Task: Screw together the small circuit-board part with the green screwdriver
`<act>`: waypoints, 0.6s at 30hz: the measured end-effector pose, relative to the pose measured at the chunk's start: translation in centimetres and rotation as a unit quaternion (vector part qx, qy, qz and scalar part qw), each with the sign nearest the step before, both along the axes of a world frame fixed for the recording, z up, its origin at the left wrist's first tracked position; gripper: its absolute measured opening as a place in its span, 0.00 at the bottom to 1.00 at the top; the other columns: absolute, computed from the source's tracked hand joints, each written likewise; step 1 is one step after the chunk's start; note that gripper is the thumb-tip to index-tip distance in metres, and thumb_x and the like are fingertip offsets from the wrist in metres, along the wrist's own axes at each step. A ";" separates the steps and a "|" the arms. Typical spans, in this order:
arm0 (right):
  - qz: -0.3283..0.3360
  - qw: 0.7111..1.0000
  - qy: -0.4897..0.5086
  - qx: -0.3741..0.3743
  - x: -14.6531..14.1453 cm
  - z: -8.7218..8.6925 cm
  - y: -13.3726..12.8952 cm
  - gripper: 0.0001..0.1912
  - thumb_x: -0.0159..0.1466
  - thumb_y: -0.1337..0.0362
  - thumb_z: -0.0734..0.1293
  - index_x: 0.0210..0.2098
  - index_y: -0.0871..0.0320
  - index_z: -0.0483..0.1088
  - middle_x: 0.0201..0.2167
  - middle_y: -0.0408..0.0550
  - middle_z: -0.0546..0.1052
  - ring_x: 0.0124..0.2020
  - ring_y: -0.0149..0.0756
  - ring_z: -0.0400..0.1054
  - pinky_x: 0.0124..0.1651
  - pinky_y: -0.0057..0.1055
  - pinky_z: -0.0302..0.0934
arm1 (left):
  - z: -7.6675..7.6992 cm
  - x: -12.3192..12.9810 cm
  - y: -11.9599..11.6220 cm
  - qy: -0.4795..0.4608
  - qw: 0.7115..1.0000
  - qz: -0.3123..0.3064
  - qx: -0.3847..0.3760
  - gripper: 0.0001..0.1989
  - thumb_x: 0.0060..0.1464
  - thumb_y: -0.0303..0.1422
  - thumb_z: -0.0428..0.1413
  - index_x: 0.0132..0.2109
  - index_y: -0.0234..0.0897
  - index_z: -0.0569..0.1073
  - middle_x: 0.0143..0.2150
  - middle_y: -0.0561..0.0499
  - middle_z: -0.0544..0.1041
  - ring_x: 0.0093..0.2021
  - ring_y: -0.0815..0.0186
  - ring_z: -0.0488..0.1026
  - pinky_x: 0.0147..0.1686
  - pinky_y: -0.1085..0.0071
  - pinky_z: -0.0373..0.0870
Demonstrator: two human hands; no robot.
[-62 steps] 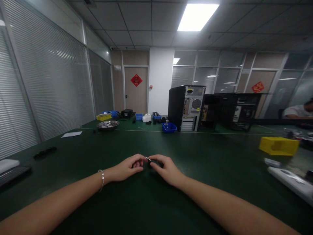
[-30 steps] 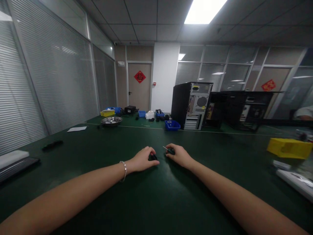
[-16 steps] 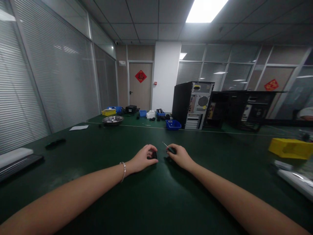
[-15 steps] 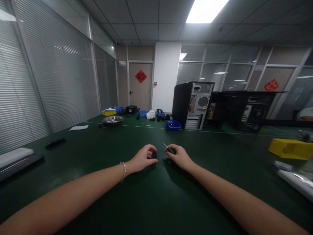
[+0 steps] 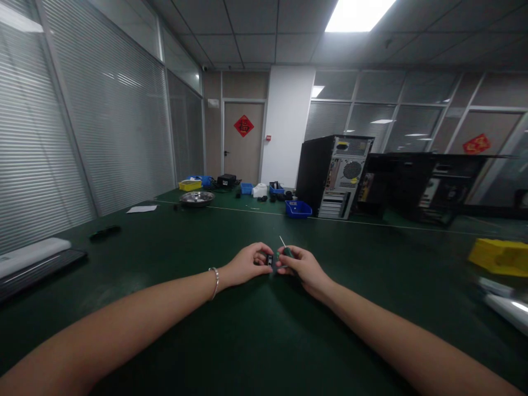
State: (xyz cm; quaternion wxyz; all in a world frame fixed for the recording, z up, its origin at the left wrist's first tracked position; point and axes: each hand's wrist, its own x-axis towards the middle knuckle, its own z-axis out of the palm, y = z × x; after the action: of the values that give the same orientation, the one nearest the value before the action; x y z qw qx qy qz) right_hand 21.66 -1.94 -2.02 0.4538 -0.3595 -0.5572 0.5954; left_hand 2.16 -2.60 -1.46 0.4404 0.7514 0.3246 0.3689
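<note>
My left hand [image 5: 248, 264], with a bracelet [image 5: 215, 281] at the wrist, pinches a small black part [image 5: 269, 260] between thumb and fingers. It has light marks on the side facing me; its exact kind is too small to tell. Just to its right, my right hand [image 5: 305, 267] grips a screwdriver [image 5: 287, 251] with a dark green handle, the thin shaft pointing up and away. At the right fingertips a small green piece [image 5: 278, 256] shows, too small to name. A narrow gap separates the two hands above the green table [image 5: 239, 341].
A keyboard [image 5: 45, 270] lies at left, a dark object [image 5: 104, 233] and paper [image 5: 142, 209] beyond it. Farther back are a metal bowl [image 5: 197, 199], a blue bin [image 5: 298, 209] and a computer tower [image 5: 336, 176]. A yellow bin [image 5: 498, 256] stands at right.
My hands have drawn closer together. The black part has turned to show its marked side, the screwdriver shaft points more upright, and the green piece has come into sight. The view has swung slightly left.
</note>
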 end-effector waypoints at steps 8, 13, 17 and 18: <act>0.024 1.000 0.012 -0.003 0.1 0.1 -0.3 0.15 0.52 0.63 0.73 0.36 0.62 0.69 0.28 0.45 0.74 0.29 0.31 0.72 0.30 0.24 0.69 | 0.1 -0.1 0.0 -0.020 0.998 -0.036 -0.038 0.19 0.47 0.28 0.61 0.48 0.33 0.68 0.41 0.45 0.75 0.40 0.62 0.74 0.41 0.63 0.70; 0.009 0.997 -0.033 0.062 -0.1 0.3 -0.8 0.14 0.52 0.59 0.72 0.34 0.60 0.69 0.26 0.43 0.72 0.25 0.30 0.68 0.23 0.23 0.64 | 0.3 -0.1 -0.2 -0.021 0.997 -0.046 -0.056 0.20 0.47 0.29 0.60 0.48 0.33 0.68 0.41 0.45 0.75 0.41 0.62 0.75 0.42 0.62 0.70; -0.006 0.989 -0.085 0.122 -0.1 0.5 -1.2 0.13 0.54 0.57 0.71 0.34 0.59 0.68 0.25 0.41 0.70 0.23 0.28 0.65 0.22 0.23 0.61 | 0.5 -0.2 -0.3 -0.012 0.997 -0.038 -0.059 0.20 0.47 0.30 0.60 0.49 0.33 0.68 0.40 0.46 0.76 0.40 0.62 0.75 0.41 0.62 0.70; -0.008 0.988 -0.090 0.125 -0.1 0.5 -1.2 0.13 0.54 0.57 0.70 0.34 0.59 0.68 0.25 0.41 0.70 0.22 0.28 0.64 0.21 0.23 0.61 | 0.6 -0.2 -0.4 -0.010 0.997 -0.036 -0.060 0.20 0.48 0.30 0.60 0.49 0.33 0.68 0.39 0.46 0.76 0.40 0.62 0.75 0.41 0.63 0.70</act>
State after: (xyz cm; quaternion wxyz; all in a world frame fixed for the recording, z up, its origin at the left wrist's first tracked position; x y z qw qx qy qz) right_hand 21.54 -3.09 -1.53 0.4483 -0.3561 -0.6630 0.4824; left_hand 1.99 -2.96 -0.87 0.5013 0.7306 0.3147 0.3404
